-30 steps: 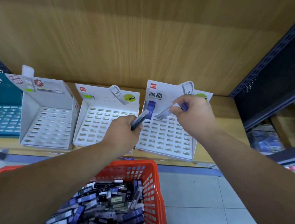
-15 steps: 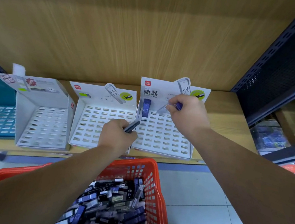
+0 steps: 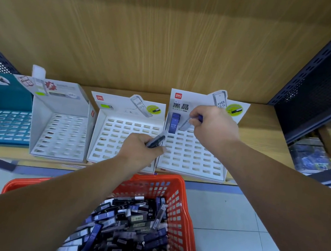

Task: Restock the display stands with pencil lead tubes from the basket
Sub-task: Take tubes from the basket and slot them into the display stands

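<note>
Pencil lead tubes point(image 3: 127, 225), loose stock: a heap of dark, blue and clear ones fills the red basket point(image 3: 183, 217), which sits on the tiled floor point(image 3: 222, 215) below the front edge of the wooden shelf point(image 3: 263, 135). Slotted stands, four in a row along the shelf: teal stand point(image 3: 4, 126) at the left end, then left white stand point(image 3: 59, 133), middle white stand point(image 3: 117, 138) and right white stand point(image 3: 193, 160). Blue tube point(image 3: 174, 123): seated upright in the back-left corner slot of the right white stand, marked HB 0.5. Right hand point(image 3: 214, 127): pinches a pale tube point(image 3: 184, 124) with a blue cap, tilted, its lower end at the back row just beside the blue tube; whether it has entered a slot cannot be told. Left hand point(image 3: 138, 149): fingers curled round a dark tube point(image 3: 156, 141), held slantwise over the seam between the middle and right white stands. Dark perforated upright point(image 3: 322, 82): bounds the shelf at its right end.
</note>
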`<state>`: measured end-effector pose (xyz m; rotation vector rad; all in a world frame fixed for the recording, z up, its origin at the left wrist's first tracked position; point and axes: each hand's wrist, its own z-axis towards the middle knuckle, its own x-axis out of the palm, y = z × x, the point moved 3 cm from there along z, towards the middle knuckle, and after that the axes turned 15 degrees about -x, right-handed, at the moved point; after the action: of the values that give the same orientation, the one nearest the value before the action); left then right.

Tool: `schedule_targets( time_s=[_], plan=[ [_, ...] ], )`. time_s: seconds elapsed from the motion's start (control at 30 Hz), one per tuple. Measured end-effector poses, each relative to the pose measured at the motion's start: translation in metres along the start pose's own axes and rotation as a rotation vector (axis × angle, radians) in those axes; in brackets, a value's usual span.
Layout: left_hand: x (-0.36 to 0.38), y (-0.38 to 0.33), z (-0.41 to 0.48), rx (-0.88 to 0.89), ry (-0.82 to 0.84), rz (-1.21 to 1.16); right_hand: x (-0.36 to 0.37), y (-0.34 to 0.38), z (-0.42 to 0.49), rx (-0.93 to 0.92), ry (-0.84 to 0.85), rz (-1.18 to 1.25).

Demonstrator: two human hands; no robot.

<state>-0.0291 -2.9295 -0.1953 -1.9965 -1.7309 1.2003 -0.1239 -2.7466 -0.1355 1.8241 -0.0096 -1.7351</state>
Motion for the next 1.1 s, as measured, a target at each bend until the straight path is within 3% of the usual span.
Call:
schedule_targets(
  time_s=[0.23, 0.37, 0.57, 0.87, 1.03, 1.1],
  plan=[
    [-0.011, -0.015, -0.017, -0.079, 0.200, -0.179, 0.000, 0.014, 0.005, 0.002, 0.087, -0.118],
    [-0.019, -0.017, -0.025, -0.009, 0.260, -0.181, 0.002, 0.015, 0.006, 0.010, 0.024, -0.042],
    [-0.024, -0.020, -0.030, -0.043, 0.309, -0.195, 0.001, 0.009, 0.002, 0.005, -0.040, -0.024],
    [-0.023, -0.024, -0.033, -0.039, 0.250, -0.305, -0.001, 0.014, 0.001, 0.015, -0.085, 0.022],
    [-0.020, -0.027, -0.034, -0.020, 0.255, -0.294, 0.000, 0.014, 0.000, 0.054, 0.024, -0.005],
    [-0.019, -0.029, -0.034, 0.000, 0.250, -0.287, -0.003, 0.015, 0.000, 0.084, -0.008, 0.141]
  ],
)
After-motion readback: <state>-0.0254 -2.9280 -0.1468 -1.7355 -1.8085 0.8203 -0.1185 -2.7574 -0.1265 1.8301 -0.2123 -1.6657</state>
